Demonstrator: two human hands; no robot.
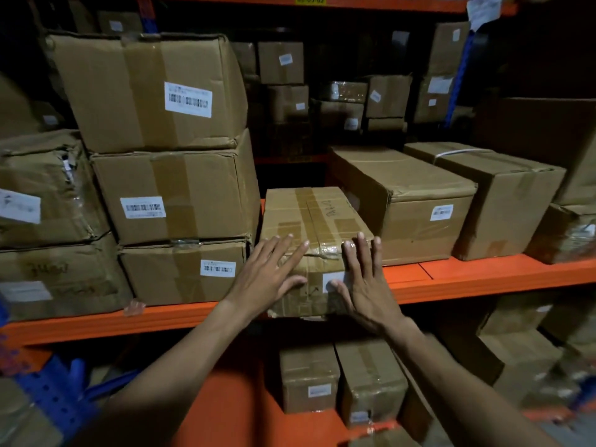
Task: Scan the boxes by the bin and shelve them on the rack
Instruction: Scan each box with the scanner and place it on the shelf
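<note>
Head view. The box [314,233] being shelved sits on the orange shelf [451,279], in the gap between the stack of three boxes [174,175] on its left and the long box [403,195] on its right. Its front end overhangs the shelf's front edge a little, and its long axis runs straight back into the rack, away from the person. Handwriting is visible on its taped top, and a white label [335,280] on its front face is partly covered.

Both hands lie flat on that front end, fingers spread and palms pressed to the cardboard; neither grips or pinches anything. The left hand [267,279] covers the box's left front corner, fingertips reaching over the top edge. The right hand [364,279] covers the right front corner, its thumb lying over the label. The two hands are about equally near the box, one on each side of its midline, so a push would likely go along the long axis and slide it deeper into the gap.

Counted around the box: three stacked boxes immediately left, two more crumpled ones further left, two long boxes to the right with others beyond. Below the box, on the lower shelf, two small boxes [342,379] stand side by side. Neither a bin nor a scanner is in sight.
</note>
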